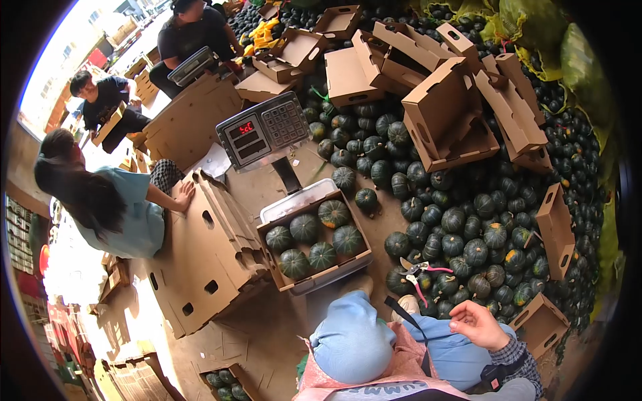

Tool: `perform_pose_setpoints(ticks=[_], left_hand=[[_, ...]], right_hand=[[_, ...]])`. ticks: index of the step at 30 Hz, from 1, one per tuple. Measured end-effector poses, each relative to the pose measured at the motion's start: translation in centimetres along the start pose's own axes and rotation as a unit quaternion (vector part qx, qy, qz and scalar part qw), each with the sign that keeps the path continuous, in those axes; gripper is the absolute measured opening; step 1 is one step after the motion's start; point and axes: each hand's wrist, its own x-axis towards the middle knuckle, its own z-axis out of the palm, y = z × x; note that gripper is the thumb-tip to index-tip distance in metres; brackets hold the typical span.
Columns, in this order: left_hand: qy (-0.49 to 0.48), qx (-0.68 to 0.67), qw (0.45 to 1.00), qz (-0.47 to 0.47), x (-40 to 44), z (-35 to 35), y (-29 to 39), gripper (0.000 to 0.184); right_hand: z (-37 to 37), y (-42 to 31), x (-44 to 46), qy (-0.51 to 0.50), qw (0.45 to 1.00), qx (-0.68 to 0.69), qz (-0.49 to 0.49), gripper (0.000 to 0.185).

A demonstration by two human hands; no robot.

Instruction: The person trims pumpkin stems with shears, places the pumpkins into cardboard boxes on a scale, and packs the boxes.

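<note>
Squash heaps (pixel 475 252) flank your scale (pixel 263 131), its box (pixel 328 273) seemingly mid-weighing; right hand (pixel 477 325) empty, half-curled; left hand unseen; lifting needs both.

At the middle of the scene, slightly to the left, we find a scale (pixel 262 130) whose upper window (pixel 245 127) glows with three red characters; we read them as "5cC" or "ScC" and cannot settle which. The marks on its keypad (pixel 283 120) are too small for us to make out. At the near edge, on the pink apron (pixel 408 353), we see large grey-blue capitals (pixel 390 389) that look to us like "SUMME", their lower parts partly hidden.
</note>
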Motion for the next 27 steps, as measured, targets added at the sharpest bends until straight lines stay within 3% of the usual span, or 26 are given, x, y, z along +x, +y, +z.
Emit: perform_pose_setpoints(ticks=[5, 11, 17, 23, 27], left_hand=[[0.046, 0.012, 0.998, -0.044, 1.0, 7.3, -0.9, 0.036], [0.06, 0.014, 0.998, -0.012, -0.3, 5.4, -0.2, 0.044], [-0.018, -0.179, 0.973, -0.145, 0.7, 3.1, -0.4, 0.042], [-0.06, -0.222, 0.971, -0.071, -1.4, 3.6, -3.4, 0.039], [-0.114, -0.256, 0.959, -0.043, -2.9, 4.7, -6.5, 0.037]], right_hand=[[0.1, -0.7, -0.8, 0.02, 0.999, -0.029, 0.002, 0.027], [-0.5, -1.8, -2.4, 0.016, 0.994, -0.112, -0.004, 0.028], [-1.1, -1.6, -3.9, 0.025, 0.989, -0.147, 0.001, 0.03], [-2.4, -2.2, -5.6, -0.026, 0.973, -0.224, 0.053, 0.031], [-2.5, -2.6, -5.0, -0.067, 0.964, -0.253, 0.038, 0.033]])
